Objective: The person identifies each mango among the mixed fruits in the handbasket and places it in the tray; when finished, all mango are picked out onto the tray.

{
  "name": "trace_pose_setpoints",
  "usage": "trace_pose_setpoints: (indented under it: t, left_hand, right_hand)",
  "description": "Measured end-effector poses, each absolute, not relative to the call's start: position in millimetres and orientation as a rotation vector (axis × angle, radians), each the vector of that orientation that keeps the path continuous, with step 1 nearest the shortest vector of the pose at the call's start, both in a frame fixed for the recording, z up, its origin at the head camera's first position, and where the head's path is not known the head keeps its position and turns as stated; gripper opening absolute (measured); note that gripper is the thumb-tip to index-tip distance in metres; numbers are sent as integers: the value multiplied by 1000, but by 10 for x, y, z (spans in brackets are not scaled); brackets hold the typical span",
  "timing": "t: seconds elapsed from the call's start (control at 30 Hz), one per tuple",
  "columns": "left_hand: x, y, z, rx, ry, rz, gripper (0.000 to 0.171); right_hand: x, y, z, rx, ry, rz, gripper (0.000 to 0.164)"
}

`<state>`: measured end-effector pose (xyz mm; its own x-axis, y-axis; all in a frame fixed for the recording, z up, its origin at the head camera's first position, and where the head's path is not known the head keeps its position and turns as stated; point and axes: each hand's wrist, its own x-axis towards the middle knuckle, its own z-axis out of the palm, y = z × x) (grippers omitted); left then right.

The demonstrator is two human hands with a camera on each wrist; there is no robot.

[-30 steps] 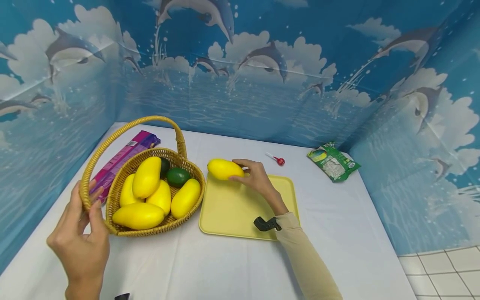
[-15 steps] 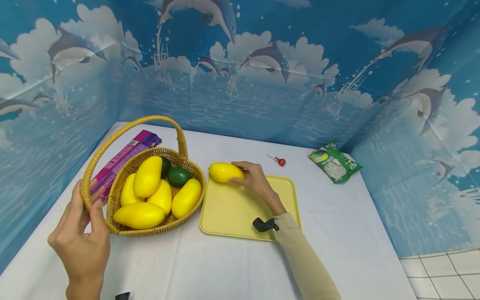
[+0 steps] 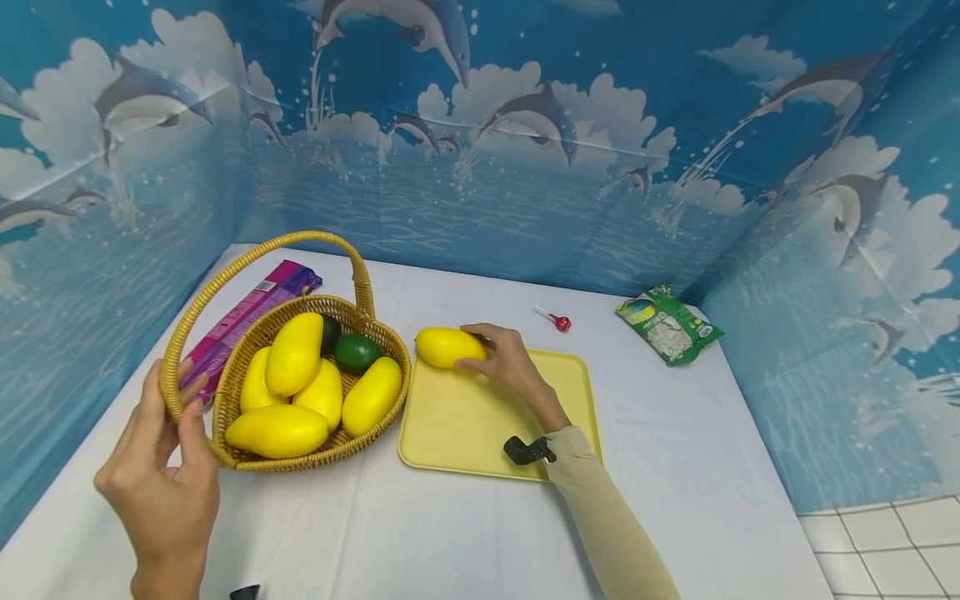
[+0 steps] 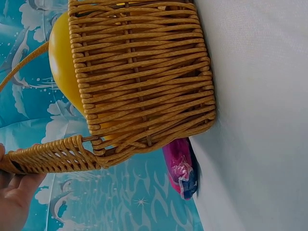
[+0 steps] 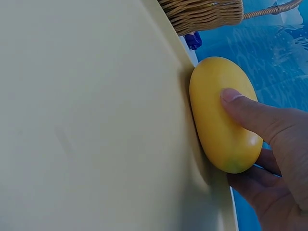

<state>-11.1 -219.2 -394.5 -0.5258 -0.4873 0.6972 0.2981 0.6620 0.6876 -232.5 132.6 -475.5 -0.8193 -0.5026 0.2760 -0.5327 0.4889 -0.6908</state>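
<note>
A yellow mango [image 3: 448,347] is at the far left corner of the pale yellow tray [image 3: 465,425]. My right hand [image 3: 510,365] grips its right end, thumb on the near side and fingers behind, as the right wrist view also shows. My left hand [image 3: 161,492] holds the handle [image 3: 197,308] of a wicker basket [image 3: 330,454] left of the tray. Several yellow mangoes [image 3: 294,354] lie in the basket, with a dark green avocado [image 3: 356,353] and another dark green fruit [image 3: 330,332] partly hidden behind them.
Behind the basket lies a long purple and pink packet [image 3: 255,308]. A red lollipop [image 3: 559,321] rests beyond the tray, and a green packet [image 3: 667,325] is at the far right. A dolphin-print curtain [image 3: 480,208] encloses the white table.
The mango and right hand have moved slightly toward me at the tray's far left corner. The left hand keeps its hold on the basket handle.
</note>
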Motion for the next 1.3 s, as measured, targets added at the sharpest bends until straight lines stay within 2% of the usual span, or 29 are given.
trace_pose_setpoints:
  t: [0.9,1.1,1.3]
  left_hand:
    - [-100,-2239,-3984,167,-1900,-969,65]
    - [-102,-2231,-3981,173,-1905,-972,66]
    - [-100,-2215,-3967,173,-1901,-977,66]
  right_hand:
    - [-2296,1392,-4653,965,-2761,1164,68]
    - [-2231,1534,-4512,978,-2738,1125,75]
    - [-2131,1595,-4229,1026,-2650,1114,73]
